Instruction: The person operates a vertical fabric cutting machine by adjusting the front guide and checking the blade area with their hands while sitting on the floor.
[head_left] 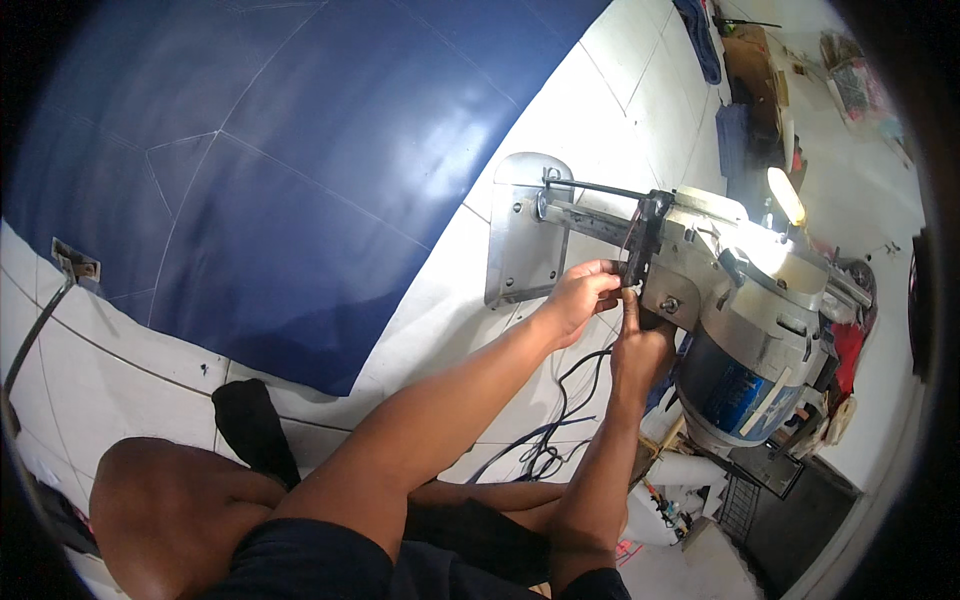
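A cloth-cutting machine [765,330] stands to the right, with a silver motor housing and a blue-and-black band. Its narrow metal upright runs leftward to a flat metal base plate [528,240] with rounded corners. A dark part [648,235] crosses the upright next to the motor. My left hand [578,305] pinches the lower end of that dark part with its thumb and fingers. Just beside it, my right hand [641,350] is closed at the same end, thumb pointing up. Whatever small piece lies between the fingertips is hidden.
A large dark blue sheet [290,170] lies over the white tiled floor [610,110] at the left. Black cables [550,430] trail below my hands. My bent knee [170,510] is at the lower left. Folded blue cloth [733,140] and other items line the far right.
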